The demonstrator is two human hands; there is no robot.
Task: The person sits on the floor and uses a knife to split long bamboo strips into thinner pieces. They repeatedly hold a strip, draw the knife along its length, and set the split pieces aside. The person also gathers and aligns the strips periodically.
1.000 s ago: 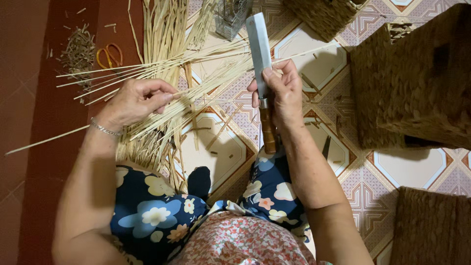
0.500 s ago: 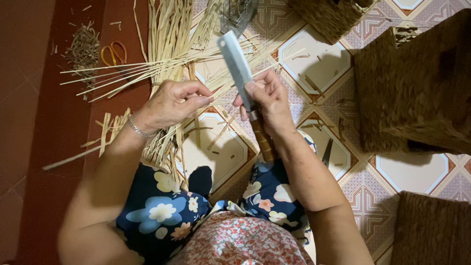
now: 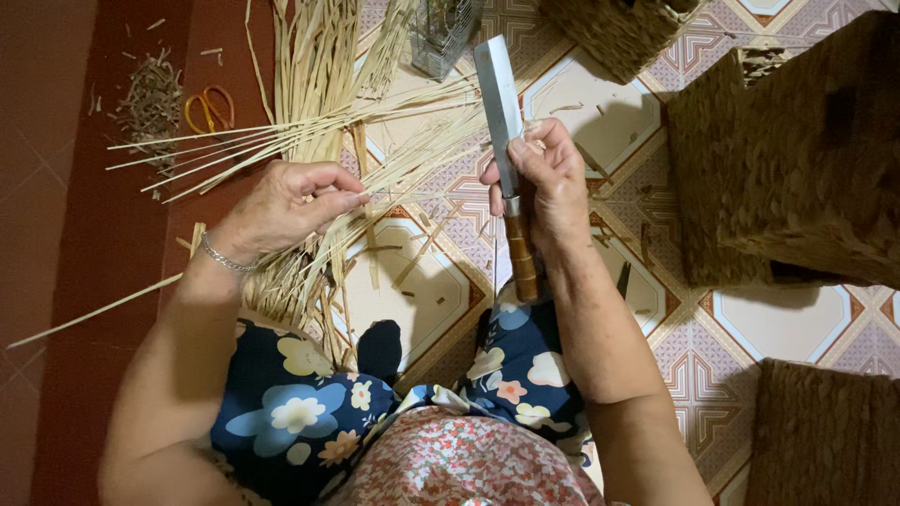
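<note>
My right hand (image 3: 546, 178) grips a broad cleaver-like knife (image 3: 500, 103) where the steel blade meets its wooden handle (image 3: 521, 258), blade pointing away from me. Thin pale straw strands (image 3: 412, 131) pass between that hand and the blade. My left hand (image 3: 291, 201), with a silver bracelet at the wrist, pinches a bundle of these strands (image 3: 309, 272) that fans out to the left and back across the floor.
Woven square baskets (image 3: 797, 159) stand at the right, another (image 3: 825, 440) at the lower right and one (image 3: 619, 28) at the top. Orange-handled scissors (image 3: 208, 108) and a heap of straw scraps (image 3: 150, 98) lie at the upper left. A wire container (image 3: 441, 33) stands at the top.
The knife blade tilted left, then came back nearly upright. My left hand moved right toward the knife, then drew back a little with the strands.
</note>
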